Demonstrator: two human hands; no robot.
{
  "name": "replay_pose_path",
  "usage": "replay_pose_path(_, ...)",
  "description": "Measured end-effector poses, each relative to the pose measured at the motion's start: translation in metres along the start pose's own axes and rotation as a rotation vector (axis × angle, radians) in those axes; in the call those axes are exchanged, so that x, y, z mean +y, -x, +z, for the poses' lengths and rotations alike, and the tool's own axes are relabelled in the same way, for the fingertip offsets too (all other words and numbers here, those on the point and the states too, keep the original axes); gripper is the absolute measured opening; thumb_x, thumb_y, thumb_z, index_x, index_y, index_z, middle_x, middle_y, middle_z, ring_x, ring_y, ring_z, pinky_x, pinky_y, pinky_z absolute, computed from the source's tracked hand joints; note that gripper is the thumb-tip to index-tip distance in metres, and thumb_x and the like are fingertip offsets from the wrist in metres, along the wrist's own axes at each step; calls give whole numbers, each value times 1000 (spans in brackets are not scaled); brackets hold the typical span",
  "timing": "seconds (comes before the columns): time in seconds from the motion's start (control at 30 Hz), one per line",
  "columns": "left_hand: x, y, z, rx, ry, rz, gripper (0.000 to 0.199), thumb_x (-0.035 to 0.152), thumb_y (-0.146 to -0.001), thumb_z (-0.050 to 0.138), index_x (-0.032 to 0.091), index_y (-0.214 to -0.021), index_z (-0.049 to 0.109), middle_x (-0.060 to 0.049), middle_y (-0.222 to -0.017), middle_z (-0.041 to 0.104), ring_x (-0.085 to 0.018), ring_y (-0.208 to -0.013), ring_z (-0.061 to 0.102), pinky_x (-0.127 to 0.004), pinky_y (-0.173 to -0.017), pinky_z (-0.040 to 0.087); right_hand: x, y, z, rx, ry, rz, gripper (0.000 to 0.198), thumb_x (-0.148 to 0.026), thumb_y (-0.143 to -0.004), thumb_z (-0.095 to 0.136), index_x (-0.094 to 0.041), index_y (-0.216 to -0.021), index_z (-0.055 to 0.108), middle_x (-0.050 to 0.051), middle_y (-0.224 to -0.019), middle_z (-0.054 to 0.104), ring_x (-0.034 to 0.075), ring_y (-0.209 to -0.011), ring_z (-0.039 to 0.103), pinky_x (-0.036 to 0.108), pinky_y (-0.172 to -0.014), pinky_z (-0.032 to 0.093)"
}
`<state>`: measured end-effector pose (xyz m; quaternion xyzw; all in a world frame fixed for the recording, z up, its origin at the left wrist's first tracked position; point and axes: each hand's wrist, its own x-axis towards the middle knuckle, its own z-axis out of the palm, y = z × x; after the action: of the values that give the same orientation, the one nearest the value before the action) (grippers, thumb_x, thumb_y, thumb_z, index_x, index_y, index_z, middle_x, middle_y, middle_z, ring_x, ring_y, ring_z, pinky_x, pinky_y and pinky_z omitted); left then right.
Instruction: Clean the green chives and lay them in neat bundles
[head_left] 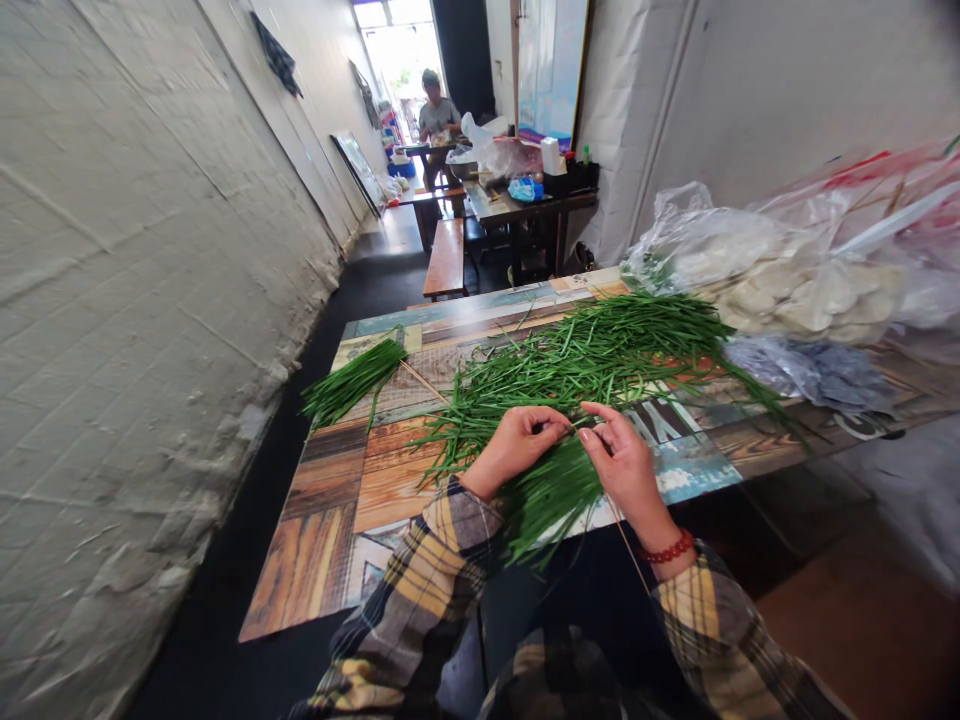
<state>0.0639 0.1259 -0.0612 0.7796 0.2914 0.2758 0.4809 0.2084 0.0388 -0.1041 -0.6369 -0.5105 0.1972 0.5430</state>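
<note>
A bunch of long green garlic chives point(551, 490) lies at the table's near edge, its loose blades fanning toward me. At its gathered far end, my left hand point(525, 440) is closed, thumb and forefinger pinched together. Just to the right, my right hand point(626, 465) has its fingers bent around a thin tan tie strand, with the forefinger partly raised. This tie strand point(630, 545) trails down below the right hand. Exactly how it passes around the bunch is hidden by my fingers. Beyond both hands spreads a loose pile of chives point(570, 350).
Another bunch of chives point(356, 380) lies at the table's left edge, a tan strand point(424, 382) beside it. Plastic bags with pale, flat pieces point(810, 290) stand at right. Farther off are a bench point(445, 258), a cluttered table point(495, 205) and a seated person point(439, 115).
</note>
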Motion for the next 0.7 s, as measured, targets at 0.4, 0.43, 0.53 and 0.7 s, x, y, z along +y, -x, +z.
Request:
replay_pose_path(0.4,0,2,2,-43,-179,114,19,16,-81,52,14,-82,71,-3,-77,70,-13,-71,61,-22,-68,44,3,-1,1,-21,-16,10,22,-41,-86,52,-23,-94,60,0,-69,61,16,-61,56,28,-60,45)
replay_pose_path(0.43,0,2,2,-57,-196,129,19,16,-82,52,15,-83,71,-3,-78,69,-13,-71,61,-23,-69,44,3,-2,2,-18,-29,6,21,-41,-86,52,-23,-92,59,1,-72,63,16,-65,59,29,-64,46)
replay_pose_path(0.53,1,3,-1,-79,-236,171,19,19,-83,53,17,-85,72,-3,-78,68,-13,-73,60,-23,-69,45,2,-2,2,-16,-68,-6,19,-40,-86,53,-22,-89,58,3,-81,67,18,-75,64,31,-71,49)
replay_pose_path(0.7,-5,-3,-18,254,-217,122,17,23,-85,55,16,-85,70,-4,-81,67,-14,-76,60,-26,-71,46,0,-1,2,-24,-75,10,20,-41,-86,53,-21,-89,58,3,-80,67,18,-76,64,30,-72,49)
